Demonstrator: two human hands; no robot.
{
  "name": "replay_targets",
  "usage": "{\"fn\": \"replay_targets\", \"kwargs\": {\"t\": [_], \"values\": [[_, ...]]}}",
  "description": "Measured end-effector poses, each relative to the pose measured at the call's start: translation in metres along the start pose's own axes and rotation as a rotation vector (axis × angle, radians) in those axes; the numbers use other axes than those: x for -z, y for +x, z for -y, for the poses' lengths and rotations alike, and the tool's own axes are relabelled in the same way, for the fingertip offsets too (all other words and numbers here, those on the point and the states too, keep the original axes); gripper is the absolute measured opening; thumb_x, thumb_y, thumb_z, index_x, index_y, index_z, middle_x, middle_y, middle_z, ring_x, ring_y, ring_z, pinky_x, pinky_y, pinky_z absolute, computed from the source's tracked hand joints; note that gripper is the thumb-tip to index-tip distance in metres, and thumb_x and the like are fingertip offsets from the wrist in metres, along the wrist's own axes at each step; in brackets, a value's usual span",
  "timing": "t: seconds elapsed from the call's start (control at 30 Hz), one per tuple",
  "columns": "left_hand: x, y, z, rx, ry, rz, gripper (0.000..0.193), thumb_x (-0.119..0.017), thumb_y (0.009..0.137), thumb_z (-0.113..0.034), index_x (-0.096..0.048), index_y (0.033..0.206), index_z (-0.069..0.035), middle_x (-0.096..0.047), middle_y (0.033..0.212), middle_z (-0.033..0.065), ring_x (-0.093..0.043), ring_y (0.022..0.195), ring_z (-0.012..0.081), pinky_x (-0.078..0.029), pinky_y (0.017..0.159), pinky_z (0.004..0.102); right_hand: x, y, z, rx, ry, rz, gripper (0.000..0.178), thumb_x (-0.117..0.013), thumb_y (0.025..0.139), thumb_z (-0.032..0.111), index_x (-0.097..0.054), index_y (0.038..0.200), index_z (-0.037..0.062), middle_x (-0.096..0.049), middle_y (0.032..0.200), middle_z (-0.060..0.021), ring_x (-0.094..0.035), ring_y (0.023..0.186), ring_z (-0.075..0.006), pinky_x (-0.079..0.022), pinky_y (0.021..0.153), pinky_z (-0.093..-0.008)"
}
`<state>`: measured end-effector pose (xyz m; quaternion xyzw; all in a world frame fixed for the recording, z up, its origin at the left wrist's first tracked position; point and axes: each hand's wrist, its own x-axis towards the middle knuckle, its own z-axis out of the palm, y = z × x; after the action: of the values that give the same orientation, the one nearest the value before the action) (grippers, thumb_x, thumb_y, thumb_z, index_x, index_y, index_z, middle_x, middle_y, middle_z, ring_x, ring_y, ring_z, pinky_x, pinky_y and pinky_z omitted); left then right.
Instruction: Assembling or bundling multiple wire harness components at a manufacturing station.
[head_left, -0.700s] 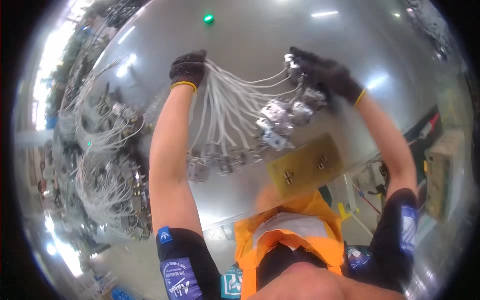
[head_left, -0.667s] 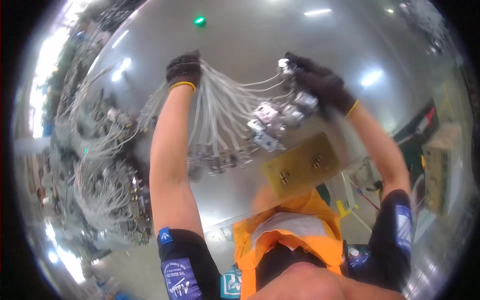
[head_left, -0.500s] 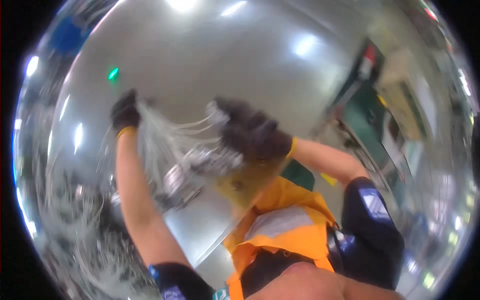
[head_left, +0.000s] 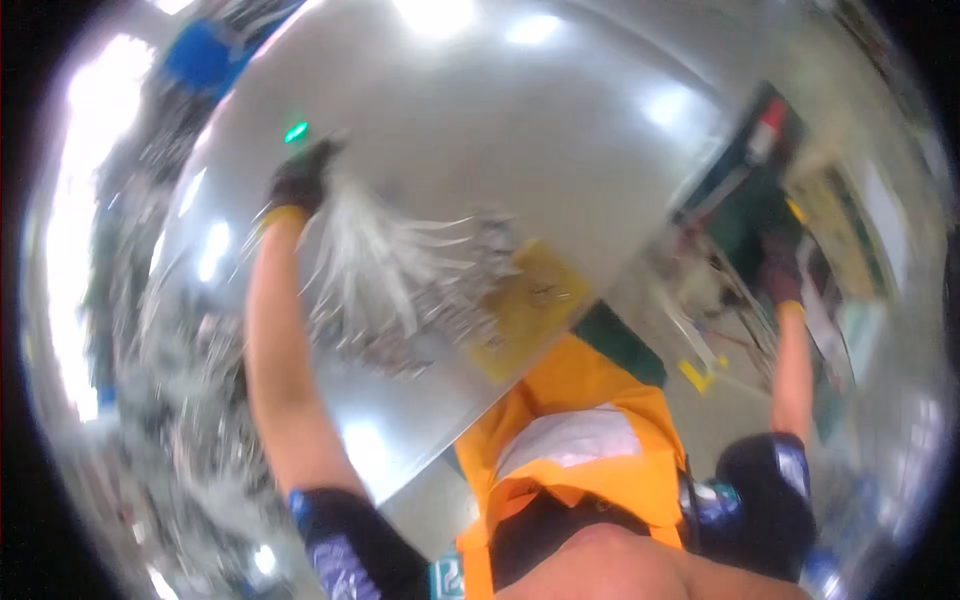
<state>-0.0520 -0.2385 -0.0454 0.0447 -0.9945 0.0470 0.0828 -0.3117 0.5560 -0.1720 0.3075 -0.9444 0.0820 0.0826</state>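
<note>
1. Gone from the connectors, where it worked half a second ago, your right hand now reaches past the right edge of the metal table, over a dark green panel; the view has swung as well.

2. Your left hand, gloved in black with a yellow cuff, stays closed on the gathered end of the white cables at the table's far left.

3. Blur hides the fingers of your right hand; whether they stand apart, together or around something, you cannot tell from this view.

4. Fanned out below your left hand, the cables run to silvery connectors on the table, between that hand and a yellow plate. Whether connectors and plate touch is too smeared to say.

5. Beyond the table, a red item lies at the panel's upper end, with a tan box just to its right.

6. Step in hand, by the look of it: you hold the bundle with one hand while the other reaches aside.

7. Your next move appears to call for a steady left grip, keeping the cables fanned, and a careful right-hand reach around the panel.
</note>
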Motion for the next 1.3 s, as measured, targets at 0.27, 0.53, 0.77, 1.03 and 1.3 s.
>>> {"fn": "replay_targets", "kwargs": {"t": [0.27, 0.53, 0.77, 1.03, 1.3], "values": [[0.072, -0.032, -0.069, 0.401, 0.332, 0.050, 0.056, -0.048, 0.086, -0.011, -0.042, 0.140, -0.019, -0.046, 0.144, 0.0142, -0.044, 0.130, 0.0362, -0.035, 0.108, 0.0505, -0.029, 0.011, -0.088, -0.041, -0.476, -0.018, 0.034, -0.048, 0.093, 0.017, -0.060, 0.124, 0.0134, -0.063, 0.122, -0.0148, -0.059, 0.113, -0.0334, -0.047, 0.096, -0.0387], [0.118, -0.111, -0.285, 0.433, -1.270, -0.659, 0.053, -0.068, 0.089, -0.015, -0.048, 0.136, -0.004, -0.053, 0.133, 0.0193, -0.051, 0.126, 0.0248, -0.041, 0.103, 0.0356, 0.051, 0.077, 0.218, 0.014, 0.997, -0.197, 0.032, -0.056, 0.096, 0.023, -0.061, 0.123, 0.0069, -0.063, 0.117, -0.0068, -0.061, 0.106, -0.0217, -0.048, 0.091, -0.0343], [0.034, -0.055, -0.341, 0.609, -0.120, -0.212, 0.064, -0.061, 0.087, -0.032, -0.040, 0.137, 0.001, -0.049, 0.133, 0.0239, -0.045, 0.126, 0.0360, -0.044, 0.096, 0.0447, -0.004, 0.151, 0.384, 0.473, 0.998, -0.011, 0.039, -0.058, 0.086, 0.008, -0.060, 0.125, 0.0140, -0.058, 0.132, -0.0071, -0.056, 0.119, -0.0268, -0.047, 0.099, -0.0380], [0.029, -0.139, -0.264, 0.407, -0.338, -0.007, 0.055, -0.057, 0.083, -0.025, -0.047, 0.131, -0.001, -0.061, 0.109, 0.0229, -0.062, 0.090, 0.0438, -0.051, 0.079, 0.0472, 0.013, 0.083, 0.471, 0.254, 1.476, 0.423, 0.028, -0.055, 0.094, 0.017, -0.062, 0.121, 0.0124, -0.064, 0.119, -0.0109, -0.062, 0.107, -0.0255, -0.047, 0.094, -0.0336], [0.042, -0.205, -0.282, 0.372, 0.018, -0.068, 0.056, -0.068, 0.076, -0.039, -0.055, 0.119, -0.006, -0.061, 0.107, 0.0195, -0.059, 0.102, 0.0376, -0.047, 0.085, 0.0472, 0.046, 0.040, 0.501, 0.541, 1.247, 0.445, 0.035, -0.053, 0.096, 0.029, -0.059, 0.122, 0.0053, -0.067, 0.109, -0.0149, -0.064, 0.098, -0.0284, -0.049, 0.087, -0.0354]]}}
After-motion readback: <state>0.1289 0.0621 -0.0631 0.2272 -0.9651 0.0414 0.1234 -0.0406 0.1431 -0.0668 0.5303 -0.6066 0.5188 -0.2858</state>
